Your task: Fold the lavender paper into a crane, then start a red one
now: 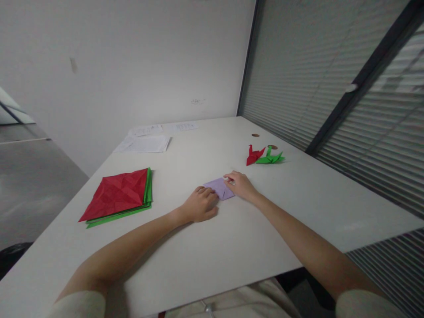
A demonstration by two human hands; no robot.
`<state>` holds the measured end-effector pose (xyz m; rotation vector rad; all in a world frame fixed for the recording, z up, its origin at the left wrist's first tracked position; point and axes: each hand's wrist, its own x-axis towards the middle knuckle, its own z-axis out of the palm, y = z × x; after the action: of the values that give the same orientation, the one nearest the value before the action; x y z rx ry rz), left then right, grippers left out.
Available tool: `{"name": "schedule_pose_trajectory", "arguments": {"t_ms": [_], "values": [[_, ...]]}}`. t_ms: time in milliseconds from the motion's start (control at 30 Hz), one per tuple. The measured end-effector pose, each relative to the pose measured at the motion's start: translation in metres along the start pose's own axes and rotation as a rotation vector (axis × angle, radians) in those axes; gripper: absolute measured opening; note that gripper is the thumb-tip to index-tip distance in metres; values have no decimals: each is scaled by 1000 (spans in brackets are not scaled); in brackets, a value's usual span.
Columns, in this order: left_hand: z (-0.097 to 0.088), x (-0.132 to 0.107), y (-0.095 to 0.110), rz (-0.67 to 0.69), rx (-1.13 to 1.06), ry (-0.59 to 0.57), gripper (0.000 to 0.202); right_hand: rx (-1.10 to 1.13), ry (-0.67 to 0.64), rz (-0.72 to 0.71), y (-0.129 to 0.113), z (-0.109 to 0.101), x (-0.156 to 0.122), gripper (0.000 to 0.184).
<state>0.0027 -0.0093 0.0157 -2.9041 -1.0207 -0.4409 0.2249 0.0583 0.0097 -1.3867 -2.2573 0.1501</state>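
Observation:
A small piece of folded purple paper (224, 192) lies on the white table in front of me, with a crease or slit near its lower edge. My left hand (201, 204) rests over its left end, fingers bent a little onto the paper and the thumb apart on the table. At the upper right edge, my right hand (242, 184) pinches the paper between thumb and fingers. The fingertips of both hands partly cover the folded sheet.
A stack of red and green paper (123, 194) lies to the left. Beyond my right hand stand a red origami crane (254, 156) and a green origami crane (270, 158). Printed sheets (145, 144) lie at the back left. Window blinds (331, 88) run along the right.

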Motion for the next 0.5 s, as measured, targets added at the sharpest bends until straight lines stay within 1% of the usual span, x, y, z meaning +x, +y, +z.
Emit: {"name": "schedule_pose_trajectory", "arguments": {"t_ms": [67,133,233,300,367,500], "values": [[2,0,-2,24,-29,-1,36,-82,-26,84,3,3,0,34],[3,0,-3,30,-56,4,34,-135,-61,125,4,6,-1,37],[5,0,-4,25,-91,2,33,-111,-65,144,4,8,-2,28],[6,0,-5,19,-105,-2,33,-54,-36,152,3,9,-1,21],[7,-1,-6,8,-115,-2,33,33,-3,160,5,12,0,17],[8,-1,-8,-4,-124,-9,34,296,18,181,11,23,2,19]]}}
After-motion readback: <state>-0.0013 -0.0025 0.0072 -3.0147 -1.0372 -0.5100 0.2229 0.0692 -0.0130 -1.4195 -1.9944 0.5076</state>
